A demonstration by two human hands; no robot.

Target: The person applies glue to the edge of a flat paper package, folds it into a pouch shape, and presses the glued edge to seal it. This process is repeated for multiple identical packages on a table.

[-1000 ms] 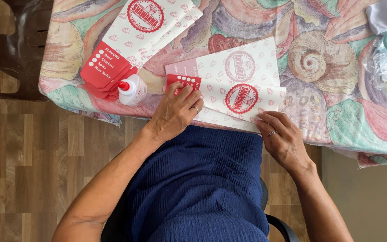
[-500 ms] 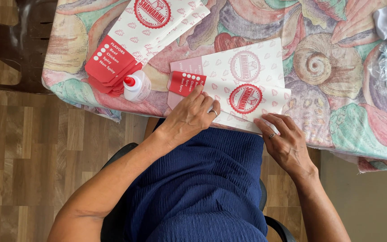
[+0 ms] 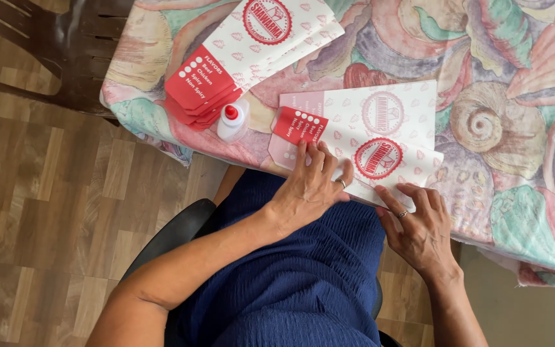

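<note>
fingers of the left hand (image 3: 309, 186) lie spread, pressing flat on the folded white-and-red paper bag (image 3: 380, 151) at the near edge of the surface (image 3: 502, 193). right hand (image 3: 419, 225) fingers, held together, pin its lower edge. step in hand appears to be creasing; a glue bottle (image 3: 232, 120) stands just beside.

Your table (image 3: 483, 212) fills the upper right of the frame. On it, at centre: flat paper sleeves (image 3: 380, 138), overlapping, at the near edge. Your left hand (image 3: 309, 183) lies on their lower left part; your right hand (image 3: 419, 222) touches their lower right edge. Left of them, just beside: a small glue bottle (image 3: 232, 121). Above that, upper centre: a fanned stack of sleeves (image 3: 252, 48). Upper left, off the table: a chair (image 3: 65, 51).
</note>
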